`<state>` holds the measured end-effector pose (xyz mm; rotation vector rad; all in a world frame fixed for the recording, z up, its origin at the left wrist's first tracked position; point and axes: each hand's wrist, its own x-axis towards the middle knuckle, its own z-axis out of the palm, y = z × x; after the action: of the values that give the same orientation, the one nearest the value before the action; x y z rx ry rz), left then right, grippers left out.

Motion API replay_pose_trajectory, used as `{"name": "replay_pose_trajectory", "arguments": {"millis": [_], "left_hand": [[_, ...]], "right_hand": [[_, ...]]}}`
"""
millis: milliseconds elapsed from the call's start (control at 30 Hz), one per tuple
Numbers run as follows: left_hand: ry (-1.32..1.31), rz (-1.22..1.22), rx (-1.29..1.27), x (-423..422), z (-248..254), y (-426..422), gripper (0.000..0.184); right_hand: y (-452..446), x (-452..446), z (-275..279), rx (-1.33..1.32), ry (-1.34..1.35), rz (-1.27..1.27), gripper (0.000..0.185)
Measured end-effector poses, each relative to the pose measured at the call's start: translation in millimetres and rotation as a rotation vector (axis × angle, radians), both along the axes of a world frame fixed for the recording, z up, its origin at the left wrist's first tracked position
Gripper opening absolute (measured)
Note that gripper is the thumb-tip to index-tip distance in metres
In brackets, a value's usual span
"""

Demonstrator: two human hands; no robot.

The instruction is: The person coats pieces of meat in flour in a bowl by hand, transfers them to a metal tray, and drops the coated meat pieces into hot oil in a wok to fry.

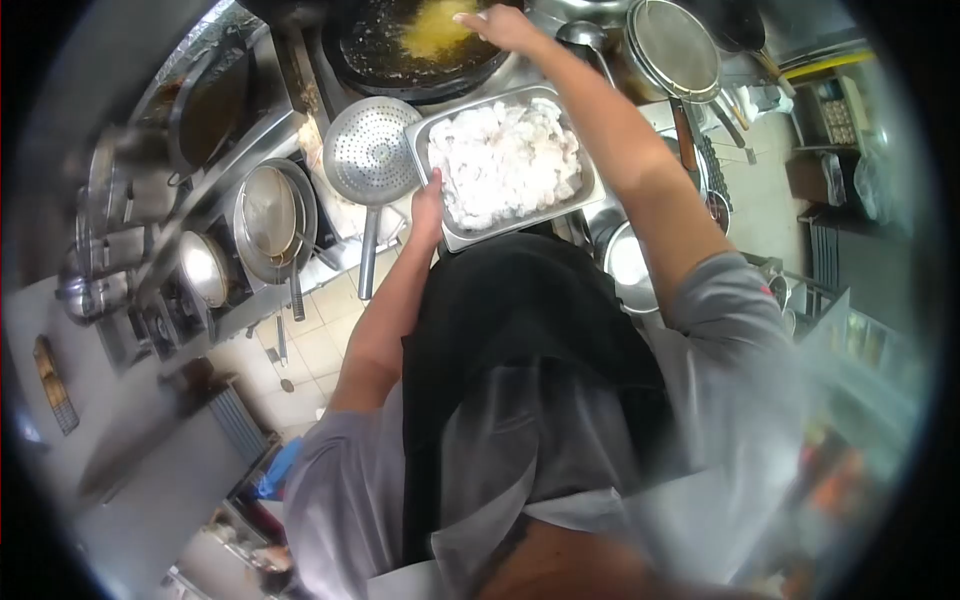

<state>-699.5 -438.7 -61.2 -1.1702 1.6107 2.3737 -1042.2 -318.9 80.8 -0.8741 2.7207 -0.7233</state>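
Observation:
My left hand (pixel 428 208) grips the left rim of a rectangular metal pan (pixel 462 238), which is tilted slightly in front of my apron. A heap of pale, white-coated food pieces (pixel 508 160) fills the pan; their kind is unclear. Over the wok (pixel 360 75) at the top, my right hand (pixel 503 28) reaches out with its fingers pinched together. Something whitish shows at the fingertips, too small to name. Yellow, bubbling oil (pixel 437 30) lies below and beside those fingers. A perforated skimmer (pixel 372 150) rests just left of the pan, its handle towards me.
Round mesh strainers (pixel 672 50) sit over a pot at upper right, near a ladle (pixel 581 36). More strainers (pixel 268 212) lie on the left-hand stove. A metal bowl (pixel 632 265) stands right of the pan, below my right arm. Tiled floor (pixel 325 320) shows at left.

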Motion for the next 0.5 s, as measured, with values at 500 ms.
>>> {"name": "replay_pose_trajectory", "arguments": {"millis": [500], "left_hand": [[-0.051, 0.010, -0.024, -5, 39, 8, 0.056]], "right_hand": [[12, 15, 62, 0.087, 0.189, -0.259, 0.025]]}}
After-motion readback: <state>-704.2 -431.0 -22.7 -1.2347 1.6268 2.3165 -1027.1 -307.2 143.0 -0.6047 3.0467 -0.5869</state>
